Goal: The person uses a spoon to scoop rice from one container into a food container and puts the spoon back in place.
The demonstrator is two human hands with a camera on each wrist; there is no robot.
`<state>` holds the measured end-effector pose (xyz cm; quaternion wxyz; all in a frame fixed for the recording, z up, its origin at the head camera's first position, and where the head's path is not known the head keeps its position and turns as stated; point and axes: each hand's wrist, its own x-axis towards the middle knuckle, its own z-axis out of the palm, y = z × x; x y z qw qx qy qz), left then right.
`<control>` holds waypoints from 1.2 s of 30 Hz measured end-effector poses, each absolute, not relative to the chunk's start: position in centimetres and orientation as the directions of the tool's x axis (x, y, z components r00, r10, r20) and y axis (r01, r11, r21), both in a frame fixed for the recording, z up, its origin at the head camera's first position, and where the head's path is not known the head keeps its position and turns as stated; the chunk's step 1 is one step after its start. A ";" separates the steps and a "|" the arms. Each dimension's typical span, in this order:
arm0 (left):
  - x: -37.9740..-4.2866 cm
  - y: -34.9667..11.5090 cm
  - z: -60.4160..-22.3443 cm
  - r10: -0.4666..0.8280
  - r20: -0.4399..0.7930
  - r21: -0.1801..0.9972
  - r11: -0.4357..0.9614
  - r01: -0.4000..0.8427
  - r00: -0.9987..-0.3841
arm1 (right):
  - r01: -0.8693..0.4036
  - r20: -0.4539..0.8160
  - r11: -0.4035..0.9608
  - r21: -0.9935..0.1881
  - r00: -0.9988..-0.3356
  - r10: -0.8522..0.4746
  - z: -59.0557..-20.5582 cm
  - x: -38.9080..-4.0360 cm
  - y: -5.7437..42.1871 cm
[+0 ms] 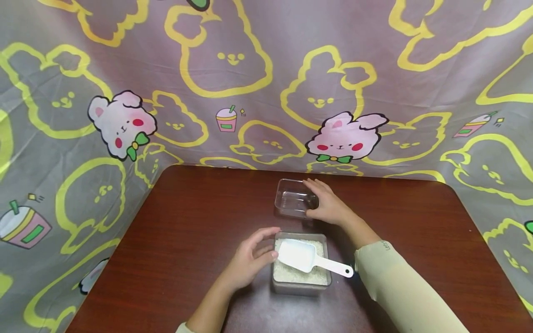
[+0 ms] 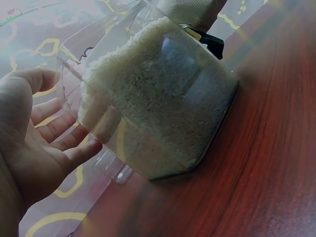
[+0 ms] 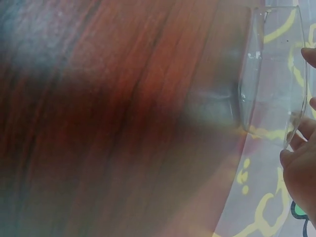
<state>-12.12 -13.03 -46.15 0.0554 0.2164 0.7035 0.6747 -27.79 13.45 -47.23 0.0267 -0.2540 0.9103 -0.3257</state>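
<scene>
A clear box full of white rice (image 1: pixel 291 275) stands near the table's front middle. Across its top lies a white scoop (image 1: pixel 297 255), its handle pointing right past the rim. My left hand (image 1: pixel 248 259) is at the box's left side, fingers spread and fairly straight; in the left wrist view the fingertips are right at the clear wall. Behind the rice box is a smaller clear container (image 1: pixel 287 200) with no contents showing. My right hand (image 1: pixel 329 203) holds it at its right side, thumb at the front and fingers at the back. The right wrist view shows this container (image 3: pixel 274 74) at its edge.
The dark red-brown wooden table (image 1: pixel 187 231) has rounded back corners. A patterned cloth (image 1: pixel 258 55) with bunny and cup drawings hangs behind it and along both sides. The right sleeve (image 1: pixel 399 277) passes close to the scoop's handle end.
</scene>
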 end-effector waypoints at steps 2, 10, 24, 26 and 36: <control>-12.1 -13.0 -46.2 0.379 0.216 0.973 -0.006 0.232 -0.900 | -0.446 0.128 0.654 -0.611 -0.871 -0.474 -47.1 -27.6 13.6; -11.9 -12.9 -46.2 0.373 0.235 0.968 -0.007 0.250 -0.898 | -0.433 0.183 0.646 -0.628 -0.890 -0.418 -45.5 -25.6 14.8; -11.9 -12.8 -46.3 0.367 0.253 0.961 0.007 0.275 -0.895 | -0.558 0.424 0.638 -0.532 -0.827 -0.370 -41.1 -16.7 17.0; -11.9 -12.8 -46.3 0.368 0.258 0.959 0.011 0.282 -0.893 | -0.584 0.454 0.661 -0.471 -0.803 -0.386 -40.6 -15.1 17.0; -11.1 -13.0 -45.7 0.355 0.314 0.776 0.439 0.453 -0.881 | -0.685 0.540 0.699 -0.204 -0.675 -0.503 -39.6 -9.4 15.9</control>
